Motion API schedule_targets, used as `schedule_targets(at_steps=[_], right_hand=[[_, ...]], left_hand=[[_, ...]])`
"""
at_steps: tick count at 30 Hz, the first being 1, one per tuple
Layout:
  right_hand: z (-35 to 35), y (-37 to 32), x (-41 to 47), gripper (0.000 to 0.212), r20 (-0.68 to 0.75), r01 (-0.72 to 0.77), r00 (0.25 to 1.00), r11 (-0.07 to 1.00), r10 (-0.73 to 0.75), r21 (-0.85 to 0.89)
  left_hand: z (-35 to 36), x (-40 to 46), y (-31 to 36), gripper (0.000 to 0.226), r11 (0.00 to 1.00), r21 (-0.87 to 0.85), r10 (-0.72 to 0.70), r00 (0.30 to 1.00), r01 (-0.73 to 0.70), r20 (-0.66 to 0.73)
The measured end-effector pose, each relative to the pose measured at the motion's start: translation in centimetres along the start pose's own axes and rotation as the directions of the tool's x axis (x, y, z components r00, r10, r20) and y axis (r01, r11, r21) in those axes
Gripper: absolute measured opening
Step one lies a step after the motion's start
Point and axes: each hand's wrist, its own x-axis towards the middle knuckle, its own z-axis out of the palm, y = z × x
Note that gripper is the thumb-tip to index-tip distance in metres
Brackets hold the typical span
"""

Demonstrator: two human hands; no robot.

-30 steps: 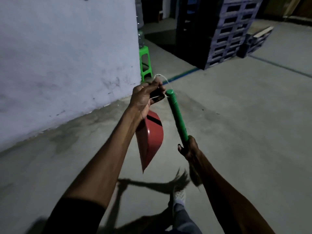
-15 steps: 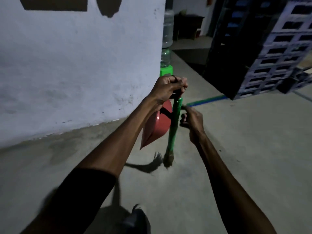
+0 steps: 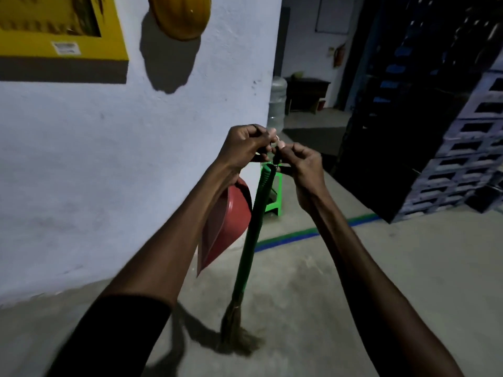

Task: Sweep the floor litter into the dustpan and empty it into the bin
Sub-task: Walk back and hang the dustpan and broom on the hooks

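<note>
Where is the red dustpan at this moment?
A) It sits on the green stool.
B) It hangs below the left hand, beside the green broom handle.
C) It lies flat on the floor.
B: the red dustpan hangs off the floor under the left hand, next to the green broom handle.

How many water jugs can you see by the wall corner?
2. One water jug stands on top, the other water jug under it, past the wall's corner behind the hands. More may be hidden by the wall.
</note>
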Motion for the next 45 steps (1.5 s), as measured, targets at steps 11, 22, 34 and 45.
schedule_targets(at_steps=[11,22,34,45], right_hand=[[2.0,2.0,24.5,0.012,0.231,0.097,0.964,0.981,-0.134,0.168],[1.8,1.1,48.2,0.013,0.209,0.282,0.916,0.919,-0.343,0.274],[4.6,0.0,69.3,0.006,0.049,0.506,0.838,0.806,-0.544,0.306],[5.7,-5.9,84.4,0.009,-0.002,0.716,0.691,0.683,-0.723,0.141]], left_hand=[[-3.5,22.1,-1.9,0.013,0.968,0.067,0.25,0.948,-0.242,-0.196],[-4.0,43.8,-0.5,0.011,0.81,0.353,0.568,0.777,-0.469,-0.271],[-6.9,64.4,2.2,0.016,0.657,0.595,0.694,0.68,-0.463,-0.237],[-6.6,77.0,9.0,0.024,0.671,0.673,0.665,0.653,-0.311,-0.362]])
